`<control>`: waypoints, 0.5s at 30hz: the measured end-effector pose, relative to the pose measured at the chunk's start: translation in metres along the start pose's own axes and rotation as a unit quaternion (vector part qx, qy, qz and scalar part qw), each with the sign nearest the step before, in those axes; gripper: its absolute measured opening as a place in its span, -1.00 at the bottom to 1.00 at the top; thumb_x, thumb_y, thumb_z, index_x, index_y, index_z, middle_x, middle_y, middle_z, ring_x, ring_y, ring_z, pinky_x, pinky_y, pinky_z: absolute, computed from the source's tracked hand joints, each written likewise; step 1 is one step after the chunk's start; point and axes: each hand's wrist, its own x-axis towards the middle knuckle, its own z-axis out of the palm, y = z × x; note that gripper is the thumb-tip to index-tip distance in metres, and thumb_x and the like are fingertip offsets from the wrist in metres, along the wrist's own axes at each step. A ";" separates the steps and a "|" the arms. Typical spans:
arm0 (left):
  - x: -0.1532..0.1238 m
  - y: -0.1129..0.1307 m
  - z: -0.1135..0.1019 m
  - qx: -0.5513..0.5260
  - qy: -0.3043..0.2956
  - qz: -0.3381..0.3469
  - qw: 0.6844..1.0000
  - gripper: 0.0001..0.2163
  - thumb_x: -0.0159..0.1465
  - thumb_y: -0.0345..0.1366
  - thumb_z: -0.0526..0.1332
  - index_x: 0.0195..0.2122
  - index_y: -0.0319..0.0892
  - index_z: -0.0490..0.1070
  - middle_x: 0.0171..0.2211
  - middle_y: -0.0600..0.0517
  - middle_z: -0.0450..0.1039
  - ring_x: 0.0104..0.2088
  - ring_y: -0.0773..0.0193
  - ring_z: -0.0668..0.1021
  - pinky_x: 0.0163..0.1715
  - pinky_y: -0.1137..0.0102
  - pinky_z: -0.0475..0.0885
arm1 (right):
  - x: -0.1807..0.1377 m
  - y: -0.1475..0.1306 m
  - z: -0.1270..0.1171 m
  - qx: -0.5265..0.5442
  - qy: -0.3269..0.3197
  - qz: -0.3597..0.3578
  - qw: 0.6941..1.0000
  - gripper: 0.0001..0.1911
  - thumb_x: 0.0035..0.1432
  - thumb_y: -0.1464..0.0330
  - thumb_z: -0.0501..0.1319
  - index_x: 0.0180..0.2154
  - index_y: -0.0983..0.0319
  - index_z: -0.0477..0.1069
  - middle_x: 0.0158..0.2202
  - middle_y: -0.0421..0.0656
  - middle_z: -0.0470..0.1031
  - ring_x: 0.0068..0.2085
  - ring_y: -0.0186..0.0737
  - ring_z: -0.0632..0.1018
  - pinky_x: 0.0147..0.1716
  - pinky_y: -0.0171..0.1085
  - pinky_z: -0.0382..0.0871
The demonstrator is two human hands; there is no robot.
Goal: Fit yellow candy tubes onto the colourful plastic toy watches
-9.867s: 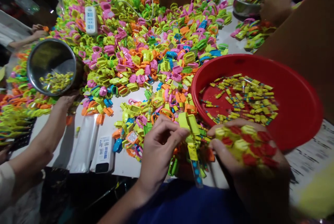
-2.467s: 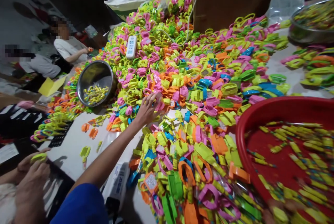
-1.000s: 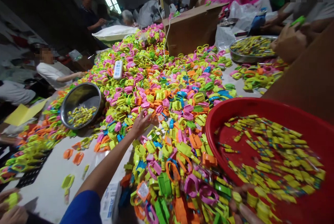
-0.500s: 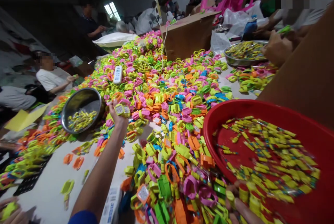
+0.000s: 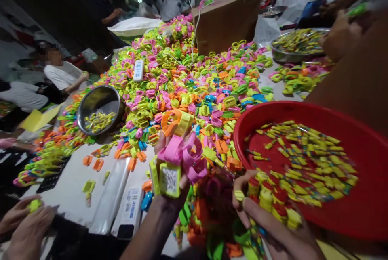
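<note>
My left hand [image 5: 170, 201] is closed around a bunch of toy watches, seen near the middle of the view. Among them are a pink watch band [image 5: 171, 150], a yellow watch [image 5: 169, 179] with a patterned square face, and an orange band [image 5: 170, 122]. At the lower right, my right hand [image 5: 266, 217] grips several small yellow-wrapped candy packets [image 5: 266, 197] with red parts, one of them between thumb and finger. That hand is beside the rim of a red basin [image 5: 239, 143], which holds many similar yellow packets [image 5: 324, 163].
A large heap of colourful toy watches [image 5: 182, 78] covers the table. A steel bowl [image 5: 117, 108] with packets and a white power strip [image 5: 138, 70] are at left. A cardboard box [image 5: 227, 22] stands behind. Another person's hands [image 5: 28, 223] work at the lower left.
My left hand has come back from the heap towards me, now with several toy watches in it. My right hand has shifted slightly up and left, still gripping packets. The view has tilted down.
</note>
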 end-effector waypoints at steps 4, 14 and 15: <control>-0.027 0.008 0.030 -0.170 -0.014 -0.070 0.983 -0.49 0.47 0.28 -0.06 0.15 0.29 0.56 -0.41 0.05 0.53 -0.76 0.40 0.12 -0.87 0.41 0.10 | -0.013 -0.032 0.019 0.066 -0.018 0.008 0.998 -0.63 0.10 0.11 0.58 -0.11 0.10 0.65 -0.24 -0.14 0.64 -0.19 -0.10 0.66 -0.23 -0.29 0.63; -0.043 0.014 0.026 -0.383 0.001 -0.148 0.912 -0.73 0.26 -0.02 0.52 -0.03 0.18 0.68 -0.45 0.16 0.60 -0.63 0.37 0.51 -0.69 0.52 0.53 | -0.023 -0.040 0.016 0.118 -0.018 0.051 0.991 -0.53 0.10 0.14 0.62 0.01 0.08 0.62 -0.10 -0.15 0.73 -0.06 -0.19 0.67 -0.19 -0.42 0.56; -0.045 0.015 0.027 -0.386 0.013 -0.147 0.911 -0.68 0.25 -0.05 0.53 0.03 0.22 0.67 -0.41 0.15 0.63 -0.62 0.36 0.54 -0.71 0.53 0.51 | -0.023 -0.039 0.015 0.110 -0.014 0.057 0.992 -0.50 0.09 0.13 0.62 0.03 0.08 0.62 -0.07 -0.14 0.74 -0.04 -0.17 0.68 -0.17 -0.41 0.57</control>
